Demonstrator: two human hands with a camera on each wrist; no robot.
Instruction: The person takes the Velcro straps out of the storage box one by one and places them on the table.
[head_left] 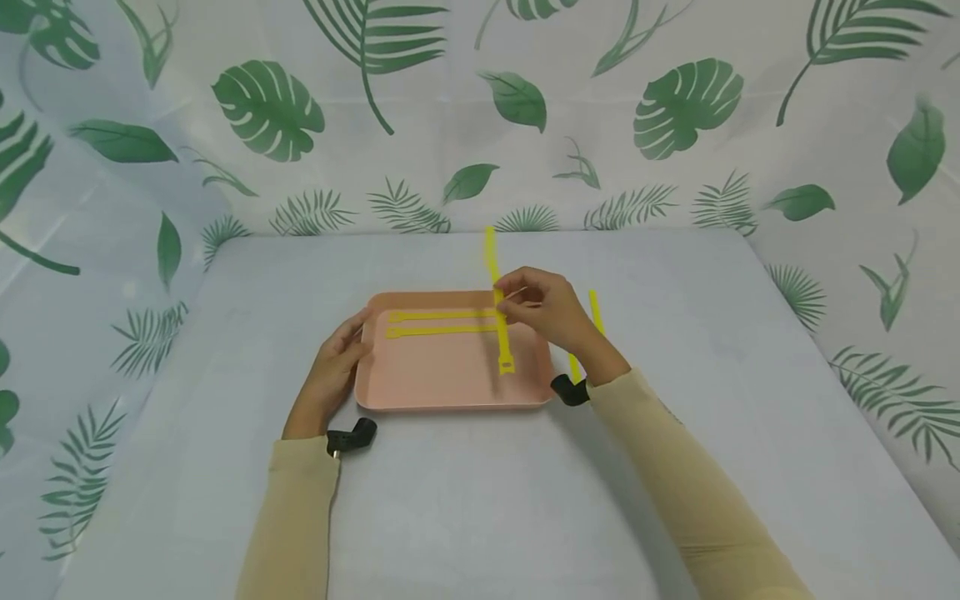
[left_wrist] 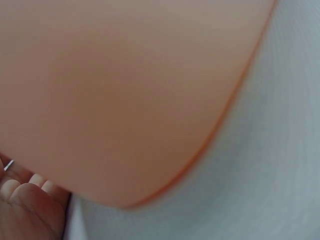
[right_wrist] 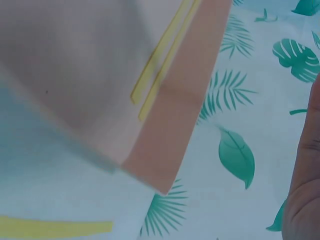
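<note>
My left hand [head_left: 330,373] holds the left edge of a pink rectangular tray [head_left: 442,375], its thumb at the rim. In the left wrist view the tray [left_wrist: 150,110] fills most of the picture, with curled fingers [left_wrist: 30,200] at its lower left edge. Above the tray's right side, my right hand [head_left: 551,308] pinches a yellow cable strap [head_left: 504,337] by its middle; it hangs nearly upright, slotted head down. Two more yellow straps [head_left: 442,331] lie side by side along the tray's far side. The right wrist view shows part of my right hand [right_wrist: 305,175], not the held strap.
Right of the tray, yellow strap [head_left: 596,310] pieces lie on the white table [head_left: 450,500], partly hidden by my right wrist; whether they are one strap or two I cannot tell. A leaf-patterned cloth [head_left: 420,150] hangs behind the table.
</note>
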